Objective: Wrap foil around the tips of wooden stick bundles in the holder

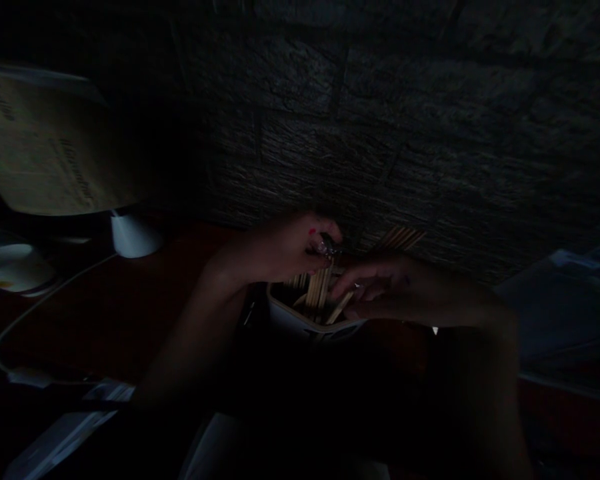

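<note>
The scene is very dark. My left hand (300,245) is closed at the top of a bundle of thin wooden chopsticks (319,290), with a shiny, crinkled piece (329,245) between its fingers that I cannot make out. Those chopsticks stand in a pale, open container (293,317) with rounded corners. On the right, my right hand (380,287) curls around a second, slanted bundle of chopsticks (403,238). Its upper ends stick out behind the hand, and its lower ends dip over the container's rim. The fingertips of both hands are partly in shadow.
Behind rises a rough block wall (305,133). On the left stand a lamp with a printed shade (55,147) and white base (134,237), its cord (10,317), and a pale cup-like thing (17,267). A translucent bin (565,313) is at the right, on the reddish tabletop (190,267).
</note>
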### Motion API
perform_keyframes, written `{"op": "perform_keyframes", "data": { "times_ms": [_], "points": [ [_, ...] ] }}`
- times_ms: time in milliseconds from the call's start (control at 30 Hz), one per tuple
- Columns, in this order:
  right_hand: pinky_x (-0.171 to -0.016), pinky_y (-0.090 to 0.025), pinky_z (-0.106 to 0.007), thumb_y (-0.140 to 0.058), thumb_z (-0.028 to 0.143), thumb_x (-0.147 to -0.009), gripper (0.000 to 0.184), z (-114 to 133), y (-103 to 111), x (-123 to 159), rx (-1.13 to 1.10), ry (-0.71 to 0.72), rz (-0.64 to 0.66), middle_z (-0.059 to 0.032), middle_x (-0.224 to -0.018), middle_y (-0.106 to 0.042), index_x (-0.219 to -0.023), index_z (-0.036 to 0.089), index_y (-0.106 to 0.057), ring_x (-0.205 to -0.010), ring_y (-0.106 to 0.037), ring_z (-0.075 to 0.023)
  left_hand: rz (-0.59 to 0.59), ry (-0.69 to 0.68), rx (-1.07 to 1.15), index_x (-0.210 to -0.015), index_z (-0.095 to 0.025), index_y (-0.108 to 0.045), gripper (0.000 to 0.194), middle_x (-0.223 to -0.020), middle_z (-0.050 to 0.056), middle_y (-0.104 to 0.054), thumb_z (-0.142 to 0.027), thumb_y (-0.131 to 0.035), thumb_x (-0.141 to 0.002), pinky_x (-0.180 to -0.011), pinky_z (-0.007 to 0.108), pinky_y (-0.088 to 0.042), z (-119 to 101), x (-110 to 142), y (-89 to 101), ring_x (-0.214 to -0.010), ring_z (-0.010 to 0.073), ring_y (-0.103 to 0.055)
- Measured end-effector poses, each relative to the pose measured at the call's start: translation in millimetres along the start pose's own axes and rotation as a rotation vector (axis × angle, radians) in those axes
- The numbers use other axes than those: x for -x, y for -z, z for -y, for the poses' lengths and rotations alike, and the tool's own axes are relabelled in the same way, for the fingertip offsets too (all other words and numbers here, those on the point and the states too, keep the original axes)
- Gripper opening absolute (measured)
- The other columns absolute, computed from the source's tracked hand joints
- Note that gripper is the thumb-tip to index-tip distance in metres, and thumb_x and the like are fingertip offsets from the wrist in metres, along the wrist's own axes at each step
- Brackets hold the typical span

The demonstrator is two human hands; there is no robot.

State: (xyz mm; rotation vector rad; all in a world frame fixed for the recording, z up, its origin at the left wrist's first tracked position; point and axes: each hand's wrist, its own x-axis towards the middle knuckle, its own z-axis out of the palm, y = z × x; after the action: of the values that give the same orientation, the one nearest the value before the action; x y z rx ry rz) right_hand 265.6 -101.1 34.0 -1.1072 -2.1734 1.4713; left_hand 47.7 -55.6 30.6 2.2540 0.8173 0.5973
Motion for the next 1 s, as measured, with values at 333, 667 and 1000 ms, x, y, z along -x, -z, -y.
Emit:
{"op": "perform_keyframes", "data": {
  "times_ms": [333,667,1000],
  "points": [
    [-0.065,-0.054,-0.028,-0.07,0.037,-0.083,0.016,19,-7,10,0.224,0.099,-0.413,-0.0023,-0.085,-0.075,-0.09,0.023,-0.073,-0.079,-0.07,-0.0196,-0.001,-0.069,-0.004,-0.106,-0.017,-0.064,0.027,-0.082,0.0,-0.07,-0.013,-0.06,-0.08,-0.059,0.021,-0.045,5,-1,0.5,-0.072,0.0144,-0.067],
    [-0.056,-0.05,-0.026,-0.068,0.032,-0.083,0.011,31,-12,23,0.328,0.075,-0.566,-0.0017,-0.076,-0.073,-0.085,0.022,-0.072,-0.069,-0.069,-0.0188,-0.086,-0.093,-0.104,-0.103,-0.019,-0.067,0.027,-0.084,0.0,-0.072,-0.012,-0.059,-0.078,-0.065,0.022,-0.048,2,2,-2.2,-0.076,0.0158,-0.069],
    [-0.068,-0.057,-0.027,-0.066,0.033,-0.085,0.015,2,-1,1,0.129,0.03,-0.336,0.0002,-0.086,-0.077,-0.095,0.025,-0.073,-0.078,-0.074,-0.0179,-0.093,-0.104,-0.038,-0.101,-0.022,-0.069,0.024,-0.08,-0.001,-0.073,-0.018,-0.064,-0.078,-0.062,0.023,-0.049,7,-1,-5.0,-0.072,0.0169,-0.069]
  ]
}}
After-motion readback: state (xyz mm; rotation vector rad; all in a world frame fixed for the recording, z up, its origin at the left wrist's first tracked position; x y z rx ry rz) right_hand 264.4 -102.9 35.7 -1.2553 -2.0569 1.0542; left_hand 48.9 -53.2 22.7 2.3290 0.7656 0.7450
